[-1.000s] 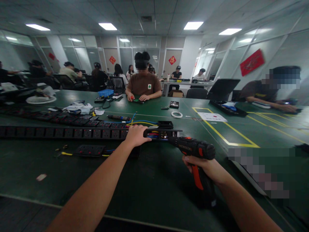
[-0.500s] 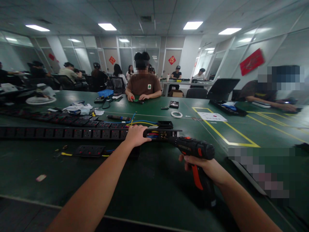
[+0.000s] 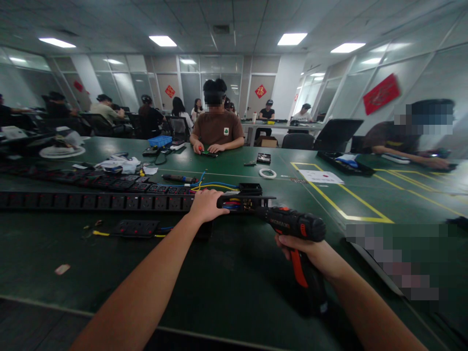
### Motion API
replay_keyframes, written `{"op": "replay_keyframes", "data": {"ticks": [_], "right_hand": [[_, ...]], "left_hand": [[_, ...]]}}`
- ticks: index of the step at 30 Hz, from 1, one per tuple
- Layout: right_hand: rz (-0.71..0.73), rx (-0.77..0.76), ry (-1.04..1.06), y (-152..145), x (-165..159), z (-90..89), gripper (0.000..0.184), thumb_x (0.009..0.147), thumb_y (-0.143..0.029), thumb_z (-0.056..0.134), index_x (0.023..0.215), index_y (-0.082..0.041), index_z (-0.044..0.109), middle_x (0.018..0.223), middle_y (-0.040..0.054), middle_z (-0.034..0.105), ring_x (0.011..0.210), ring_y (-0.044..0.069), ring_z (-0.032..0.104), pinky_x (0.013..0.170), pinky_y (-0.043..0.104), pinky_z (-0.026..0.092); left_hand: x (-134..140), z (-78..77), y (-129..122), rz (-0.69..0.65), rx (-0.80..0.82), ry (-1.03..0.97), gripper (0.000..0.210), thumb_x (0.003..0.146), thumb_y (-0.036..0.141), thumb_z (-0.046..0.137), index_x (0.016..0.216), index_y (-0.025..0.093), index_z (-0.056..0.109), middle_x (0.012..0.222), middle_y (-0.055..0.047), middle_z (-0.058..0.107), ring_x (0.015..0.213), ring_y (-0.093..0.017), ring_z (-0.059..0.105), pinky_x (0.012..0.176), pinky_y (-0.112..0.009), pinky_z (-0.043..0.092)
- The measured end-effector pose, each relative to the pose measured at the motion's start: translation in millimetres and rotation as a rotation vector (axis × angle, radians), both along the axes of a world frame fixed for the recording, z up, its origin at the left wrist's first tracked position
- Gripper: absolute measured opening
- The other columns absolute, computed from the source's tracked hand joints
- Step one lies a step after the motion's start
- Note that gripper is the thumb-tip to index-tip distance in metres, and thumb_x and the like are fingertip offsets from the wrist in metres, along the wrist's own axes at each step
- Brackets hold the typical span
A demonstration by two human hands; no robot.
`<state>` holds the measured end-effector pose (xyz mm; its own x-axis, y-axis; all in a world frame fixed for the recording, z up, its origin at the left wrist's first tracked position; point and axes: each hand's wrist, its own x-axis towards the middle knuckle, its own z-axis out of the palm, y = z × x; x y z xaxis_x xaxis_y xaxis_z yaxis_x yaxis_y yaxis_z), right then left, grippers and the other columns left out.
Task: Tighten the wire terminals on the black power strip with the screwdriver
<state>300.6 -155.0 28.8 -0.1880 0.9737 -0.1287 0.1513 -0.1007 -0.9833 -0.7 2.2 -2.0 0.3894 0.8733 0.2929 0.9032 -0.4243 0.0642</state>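
A long black power strip (image 3: 126, 203) with a row of sockets lies across the green table. My left hand (image 3: 207, 206) is wrapped round it near its right end, fingers closed over the top. Beside that hand the housing is open, and red, blue and yellow wires (image 3: 231, 205) show inside. My right hand (image 3: 302, 246) grips the handle of a black and orange cordless drill (image 3: 292, 222). The drill's nose points left at the strip's open end and appears to meet it. Its bit tip is too dark to make out.
A loose socket piece with wires (image 3: 136, 228) lies in front of the strip. Behind are more socket strips (image 3: 102, 183), a screwdriver-like tool (image 3: 179, 179), a small black box (image 3: 250, 188) and a white ring (image 3: 267, 173). A co-worker (image 3: 217, 126) sits opposite; another person is at right.
The fingers of my right hand have curled in closer round the drill's trigger area. Drill, strip and left hand stay almost where they were.
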Motion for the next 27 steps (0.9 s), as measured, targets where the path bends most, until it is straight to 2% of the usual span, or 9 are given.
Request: {"op": "replay_keyframes", "data": {"ticks": [27], "right_hand": [[0.003, -0.002, -0.038, -3.1, -3.5, 6.0, 0.045, 0.071, -0.058, 0.086, 0.071, -0.017, 0.067, 0.061, 0.0005, 0.063, 0.058, 0.016, 0.056, 0.059, 0.031, 0.042]], "left_hand": [[-0.7, -0.4, 0.5, 0.006, -0.011, 0.001, 0.070, 0.081, 0.076, 0.066, 0.133, 0.028, 0.066, 0.131, -0.010, 0.069, 0.120, -0.036, 0.061, 0.098, -0.046, 0.043]]}}
